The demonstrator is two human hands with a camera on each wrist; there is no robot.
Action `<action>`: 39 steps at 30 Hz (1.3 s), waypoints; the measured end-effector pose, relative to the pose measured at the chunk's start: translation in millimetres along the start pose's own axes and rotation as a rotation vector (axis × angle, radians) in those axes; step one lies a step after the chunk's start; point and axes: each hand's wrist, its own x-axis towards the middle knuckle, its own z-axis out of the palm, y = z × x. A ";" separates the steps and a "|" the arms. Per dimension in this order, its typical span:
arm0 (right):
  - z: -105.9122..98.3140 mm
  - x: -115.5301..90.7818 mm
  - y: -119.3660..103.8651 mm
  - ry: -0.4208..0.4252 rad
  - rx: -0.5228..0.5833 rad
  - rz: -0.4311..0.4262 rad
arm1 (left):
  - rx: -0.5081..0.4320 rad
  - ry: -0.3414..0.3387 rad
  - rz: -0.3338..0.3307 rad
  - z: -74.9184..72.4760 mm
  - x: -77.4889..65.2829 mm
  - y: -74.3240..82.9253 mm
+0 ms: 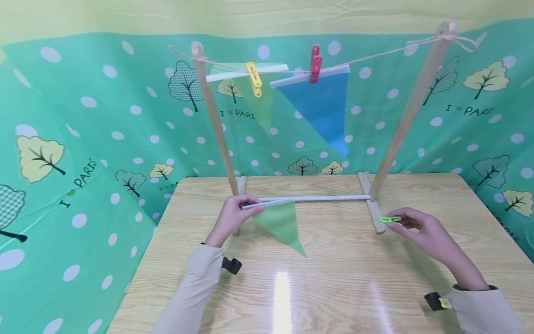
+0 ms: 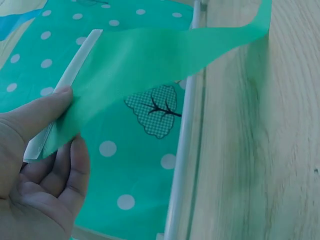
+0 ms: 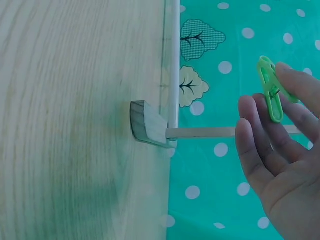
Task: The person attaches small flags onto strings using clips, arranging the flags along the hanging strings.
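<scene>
My left hand (image 1: 234, 218) pinches a green triangular pennant (image 1: 280, 223) by its white top strip, thumb on one face, as the left wrist view shows. The pennant's point hangs down to the right over the table. In my right hand (image 1: 431, 234) a light green clothespin (image 1: 390, 219) is held between thumb and fingers, near the stand's right foot. Above both hands runs a string (image 1: 377, 56). A yellow clothespin (image 1: 253, 79) clips a pale green pennant (image 1: 259, 99) to it, and a red clothespin (image 1: 315, 65) clips a blue pennant (image 1: 325, 104).
Two wooden posts (image 1: 410, 113) hold the string, joined low down by a white rod (image 1: 329, 198). The right post stands on a wooden foot (image 1: 375, 211). The wood-grain table (image 1: 333, 273) meets a green dotted cloth (image 1: 104, 153) behind and at the sides.
</scene>
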 end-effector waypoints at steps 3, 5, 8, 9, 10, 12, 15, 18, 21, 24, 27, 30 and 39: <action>-1.3 1.0 -1.8 0.010 -0.010 -0.002 | 0.021 0.011 0.010 2.4 4.2 -5.0; -2.4 2.0 -3.3 0.017 -0.014 0.008 | 0.023 0.022 0.015 4.6 8.6 -11.6; -3.7 3.4 -4.7 0.027 -0.007 0.030 | 0.014 0.039 0.026 8.1 15.2 -20.3; -4.1 3.9 -5.0 0.032 -0.001 0.041 | 0.002 0.045 0.030 9.0 16.3 -21.0; -4.3 4.5 -5.1 0.037 0.004 0.050 | -0.011 0.049 0.034 9.9 17.1 -20.8; -4.9 5.6 -4.9 0.048 0.008 0.073 | -0.035 0.055 0.040 11.8 17.7 -19.3; -6.6 6.8 -4.9 0.063 0.019 0.111 | -0.071 0.056 0.039 14.4 17.3 -17.7; -8.5 7.5 -5.3 0.072 0.041 0.134 | -0.088 0.051 0.046 16.8 16.0 -15.3; -9.4 8.1 -6.5 0.075 0.078 0.147 | -0.107 0.051 0.049 19.1 15.5 -13.4; -10.1 9.4 -8.5 0.080 0.103 0.158 | -0.117 0.053 0.047 21.6 16.3 -11.1; -11.4 11.6 -11.0 0.091 0.098 0.163 | -0.126 0.049 0.050 24.4 18.4 -8.0; -13.4 13.7 -13.6 0.097 0.104 0.168 | -0.128 0.045 0.061 26.9 20.4 -4.5; -16.5 19.6 -20.2 0.129 0.159 0.126 | -0.073 0.057 0.079 30.0 21.1 7.0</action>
